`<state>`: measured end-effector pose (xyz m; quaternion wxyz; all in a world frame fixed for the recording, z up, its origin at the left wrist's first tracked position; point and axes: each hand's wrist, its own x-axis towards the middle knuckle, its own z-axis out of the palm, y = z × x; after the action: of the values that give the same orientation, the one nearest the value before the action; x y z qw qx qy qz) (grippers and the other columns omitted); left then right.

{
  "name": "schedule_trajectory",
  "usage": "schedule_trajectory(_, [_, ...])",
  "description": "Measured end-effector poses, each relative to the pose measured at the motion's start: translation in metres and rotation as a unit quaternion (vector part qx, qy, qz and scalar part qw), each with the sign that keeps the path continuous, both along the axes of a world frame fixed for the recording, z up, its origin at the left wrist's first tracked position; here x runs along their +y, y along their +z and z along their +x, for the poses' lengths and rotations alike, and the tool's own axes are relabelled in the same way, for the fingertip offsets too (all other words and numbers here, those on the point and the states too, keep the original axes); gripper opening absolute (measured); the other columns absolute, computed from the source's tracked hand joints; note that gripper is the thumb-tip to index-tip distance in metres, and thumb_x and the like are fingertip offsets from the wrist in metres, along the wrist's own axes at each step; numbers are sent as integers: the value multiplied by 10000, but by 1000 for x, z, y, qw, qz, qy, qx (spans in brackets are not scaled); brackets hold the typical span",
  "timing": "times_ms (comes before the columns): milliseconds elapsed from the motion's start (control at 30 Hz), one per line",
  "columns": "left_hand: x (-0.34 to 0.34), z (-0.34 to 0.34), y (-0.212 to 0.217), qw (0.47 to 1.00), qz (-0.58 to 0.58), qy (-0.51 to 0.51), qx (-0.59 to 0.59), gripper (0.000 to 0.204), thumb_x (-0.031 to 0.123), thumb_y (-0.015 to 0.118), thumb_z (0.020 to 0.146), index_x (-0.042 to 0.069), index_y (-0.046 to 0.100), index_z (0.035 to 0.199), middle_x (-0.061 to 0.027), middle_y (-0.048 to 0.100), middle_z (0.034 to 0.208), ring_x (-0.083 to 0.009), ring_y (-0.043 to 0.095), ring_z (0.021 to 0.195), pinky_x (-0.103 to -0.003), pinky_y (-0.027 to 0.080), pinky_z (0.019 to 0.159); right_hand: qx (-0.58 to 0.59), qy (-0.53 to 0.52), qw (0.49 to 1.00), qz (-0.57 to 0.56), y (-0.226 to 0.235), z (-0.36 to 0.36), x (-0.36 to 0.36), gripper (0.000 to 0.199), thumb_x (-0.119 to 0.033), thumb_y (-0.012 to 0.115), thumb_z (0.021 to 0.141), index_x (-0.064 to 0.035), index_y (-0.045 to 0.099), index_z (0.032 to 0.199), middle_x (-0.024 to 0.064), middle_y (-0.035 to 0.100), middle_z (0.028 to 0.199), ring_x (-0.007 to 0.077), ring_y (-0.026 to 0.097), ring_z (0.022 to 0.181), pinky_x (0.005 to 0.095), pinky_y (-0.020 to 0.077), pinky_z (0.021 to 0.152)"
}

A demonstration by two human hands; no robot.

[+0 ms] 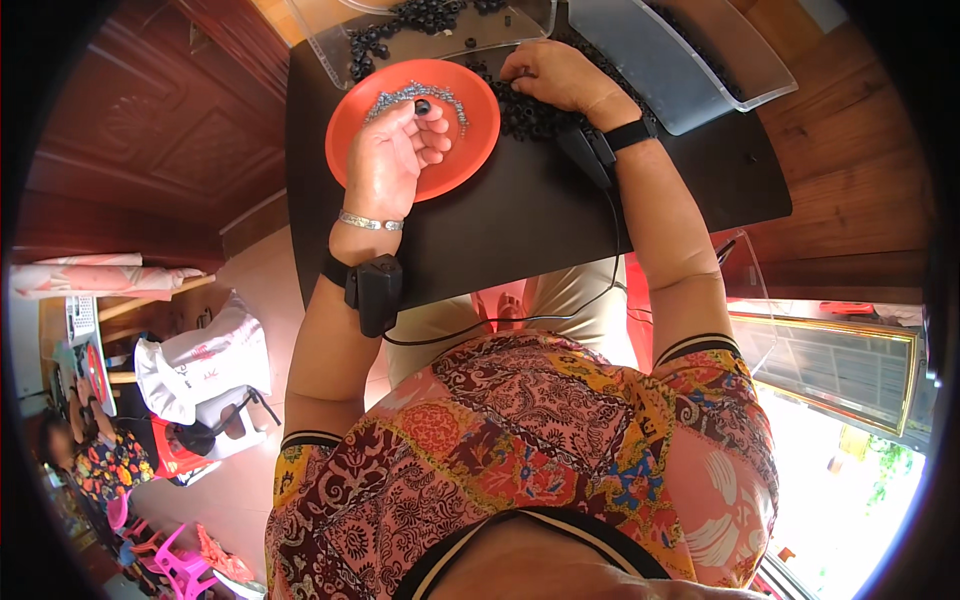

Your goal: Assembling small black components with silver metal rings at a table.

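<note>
Over an orange-red plate, my left hand is turned palm up. Its thumb and forefinger pinch a small round black part, dark in the middle. Small silvery metal pieces lie in a curved heap on the far side of the plate. To the right of it, my right hand reaches down into a loose pile of black parts. Its fingers are bent together at the pile's far edge; whatever is between the fingertips is hidden.
All this stands on a dark tabletop. At the back is a clear tray with more black parts; a translucent bin stands at the far right. A black cable runs between my wrist devices. Another person is at the far left.
</note>
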<state>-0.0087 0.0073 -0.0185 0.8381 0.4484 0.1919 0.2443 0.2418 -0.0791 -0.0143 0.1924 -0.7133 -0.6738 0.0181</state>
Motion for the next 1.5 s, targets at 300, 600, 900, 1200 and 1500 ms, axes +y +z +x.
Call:
schedule_trajectory(300, [3,1,-2,1000,-6,-6,-4,251,265,497,890,36,597,869,-76,624,810,-184,591,689,-275,444,627,-67,4,998,21,-1,-6,3,146,-135,625,761,-57,636,884,102,618,933,282,583,895,371,469,782])
schedule_trajectory(600, [5,-2,3,1000,-11,24,-4,260,266,499,888,23,592,879,-85,620,817,-190,590,702,-284,445,647,-70,-34,997,5,-4,-1,5,147,-157,625,755,-54,620,859,116,630,856,310,603,812,394,479,735])
schedule_trajectory(900, [11,-7,6,994,-30,102,-20,264,260,498,883,12,588,883,-94,616,821,-205,593,724,-296,443,667,-7,103,973,209,26,-59,2,82,-128,647,733,-89,647,805,38,623,831,256,582,845,371,489,734])
schedule_trajectory(1200, [9,-4,5,995,-36,95,-23,258,257,505,871,15,594,882,-91,617,812,-201,581,699,-295,437,663,-75,194,976,61,19,-73,4,71,-94,653,704,-70,635,768,45,590,775,251,548,837,353,456,754])
schedule_trajectory(1500, [10,-5,4,997,-27,72,-14,260,258,479,894,20,583,910,-96,625,852,-198,584,743,-298,433,688,-188,151,970,41,13,-79,12,54,-98,609,730,-47,605,749,81,571,750,279,544,824,371,456,749])
